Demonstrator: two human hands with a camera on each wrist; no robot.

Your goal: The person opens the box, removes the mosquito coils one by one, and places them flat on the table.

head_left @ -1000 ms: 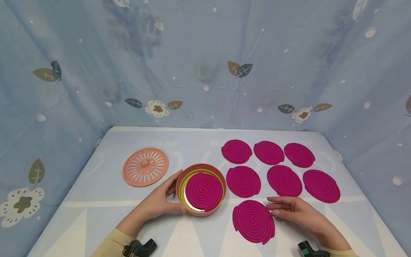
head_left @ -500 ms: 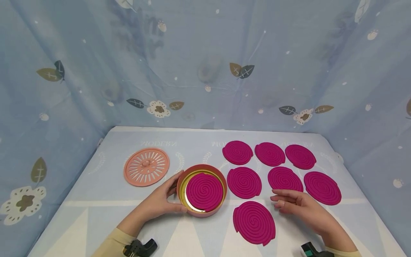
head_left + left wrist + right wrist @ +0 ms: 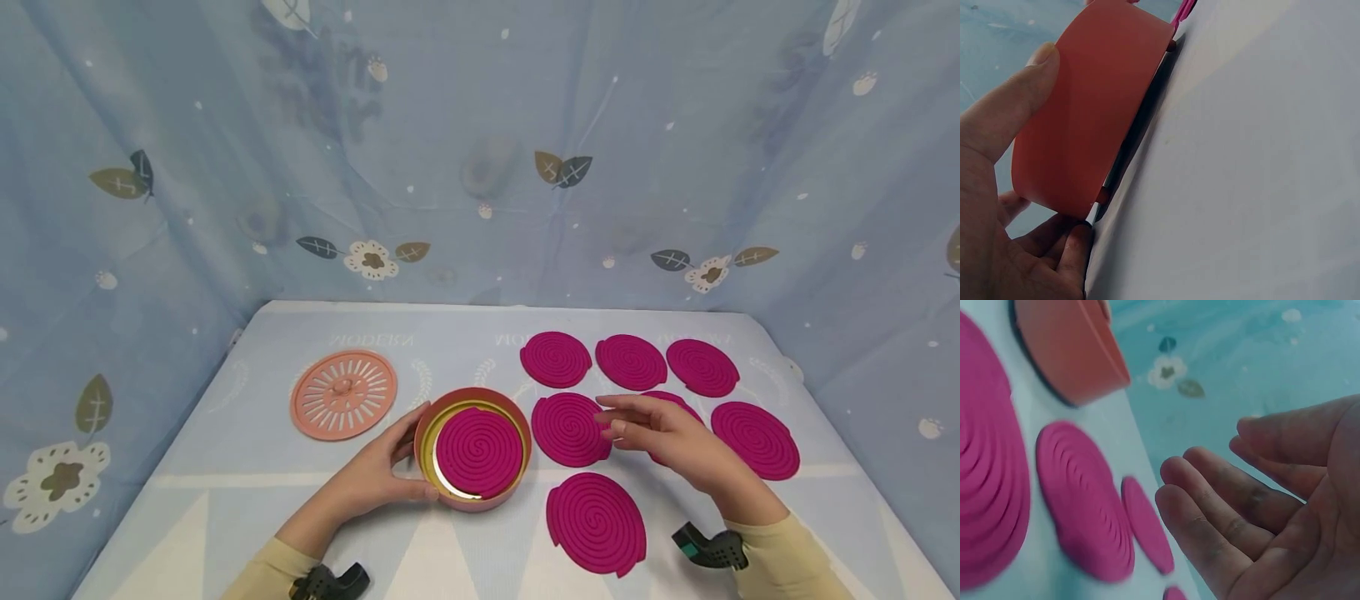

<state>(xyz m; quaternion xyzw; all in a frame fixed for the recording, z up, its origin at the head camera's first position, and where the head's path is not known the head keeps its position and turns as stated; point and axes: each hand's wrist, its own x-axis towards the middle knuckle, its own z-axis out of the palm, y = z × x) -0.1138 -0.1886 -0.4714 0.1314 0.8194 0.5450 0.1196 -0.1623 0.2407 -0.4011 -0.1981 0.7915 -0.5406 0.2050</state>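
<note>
My left hand (image 3: 378, 475) grips the side of a round coral mosquito coil holder (image 3: 1091, 106), thumb at the front and fingers around the far side. A magenta mosquito coil (image 3: 478, 452) lies in its gold-coloured inside. My right hand (image 3: 667, 437) hovers over the table with nothing in it, fingers loosely extended and thumb apart. In the head view its fingertips overlap the right edge of a coil (image 3: 568, 429), and it partly hides the one behind (image 3: 678, 400). The right wrist view shows the fingers (image 3: 1194, 515) raised off the coils.
Left of the holder lies its slotted coral lid (image 3: 343, 396) with a small knob. More magenta coils (image 3: 702, 367) lie in rows at the right, and a single coil (image 3: 596, 523) lies nearer the front. A blue patterned curtain (image 3: 480, 150) encloses the table.
My right hand has left the front coil's right edge, lifted, and moved forward and left over the middle row of coils. The left hand and the holder stay in place.
</note>
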